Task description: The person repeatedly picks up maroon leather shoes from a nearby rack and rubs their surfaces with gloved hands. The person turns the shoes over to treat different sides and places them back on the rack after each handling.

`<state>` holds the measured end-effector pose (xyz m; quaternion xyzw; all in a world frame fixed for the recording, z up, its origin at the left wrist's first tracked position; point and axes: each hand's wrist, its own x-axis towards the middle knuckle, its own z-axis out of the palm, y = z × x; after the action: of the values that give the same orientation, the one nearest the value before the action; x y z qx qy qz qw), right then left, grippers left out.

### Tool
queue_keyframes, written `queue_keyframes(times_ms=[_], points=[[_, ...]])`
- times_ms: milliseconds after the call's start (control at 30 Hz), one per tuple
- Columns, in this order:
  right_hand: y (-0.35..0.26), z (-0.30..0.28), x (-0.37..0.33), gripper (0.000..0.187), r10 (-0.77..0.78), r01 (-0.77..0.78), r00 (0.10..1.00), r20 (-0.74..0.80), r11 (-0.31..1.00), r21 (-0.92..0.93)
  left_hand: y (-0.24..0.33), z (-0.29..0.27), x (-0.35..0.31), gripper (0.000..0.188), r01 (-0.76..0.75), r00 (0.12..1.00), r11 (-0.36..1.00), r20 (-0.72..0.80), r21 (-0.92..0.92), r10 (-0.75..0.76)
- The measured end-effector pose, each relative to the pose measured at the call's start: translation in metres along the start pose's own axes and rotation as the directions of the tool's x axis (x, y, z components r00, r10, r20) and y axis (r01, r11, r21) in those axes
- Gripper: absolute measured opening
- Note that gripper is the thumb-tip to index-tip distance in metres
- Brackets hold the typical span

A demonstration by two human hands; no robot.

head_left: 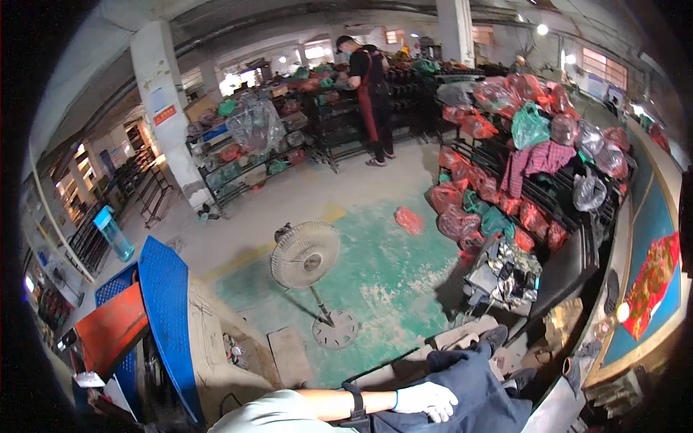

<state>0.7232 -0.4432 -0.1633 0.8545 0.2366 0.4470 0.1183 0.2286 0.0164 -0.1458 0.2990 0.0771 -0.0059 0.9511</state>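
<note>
The person is seated low, and one forearm comes in from the lower edge and crosses the lap toward the right. It ends in a white-gloved hand [427,400] that lies flat, fingers loosely curled, on the dark blue trouser leg [469,390]. It presses on the cloth rather than clutching anything; I cannot tell which of the two hands it is, and the other hand does not show at all. A black wrist strap [356,404] circles the forearm just behind the glove, with a thin blue band at the cuff.

Take the standing pedestal fan [306,254] as the mark: it rises from a round base [335,329] on the green-painted floor [390,274], just beyond the knee. Right of the fan, a rack of shelves [548,195] is piled with red, green and clear plastic bags, and a plaid cloth [534,162] hangs over its top rail. One red bag [408,219] lies loose on the floor between the fan and that rack. Near the rack's foot, a heap of dark patterned fabric [509,274] sits closer to the person. Left of the fan, a blue plastic crate [167,317] leans on edge with an orange board [112,332] against it. Far behind the fan, another person in a black shirt and red apron [369,94] stands at more shelves beside a white pillar [164,101].
</note>
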Motion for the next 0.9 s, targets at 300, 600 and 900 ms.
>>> queue_keyframes(times_ms=[300, 600, 900], points=[[-0.034, -0.06, -0.026, 0.06, 0.6, -0.828, 0.244, 0.762, -0.279, 0.485, 0.006, 0.037, -0.019, 0.044, 0.029, 0.977, 0.972, -0.213, 0.234, 0.022], [-0.17, -0.378, -0.043, 0.054, 0.191, -0.549, 0.834, 0.517, 0.207, 0.81, -0.002, 0.116, 0.047, 0.067, 0.086, 0.996, 0.996, 0.009, 0.011, -0.086], [-0.175, -0.305, -0.146, 0.053, 0.451, -0.839, 0.516, 0.728, 0.438, 0.323, 0.028, 0.072, 0.033, 0.089, 0.292, 0.956, 0.953, -0.001, 0.075, -0.293]])
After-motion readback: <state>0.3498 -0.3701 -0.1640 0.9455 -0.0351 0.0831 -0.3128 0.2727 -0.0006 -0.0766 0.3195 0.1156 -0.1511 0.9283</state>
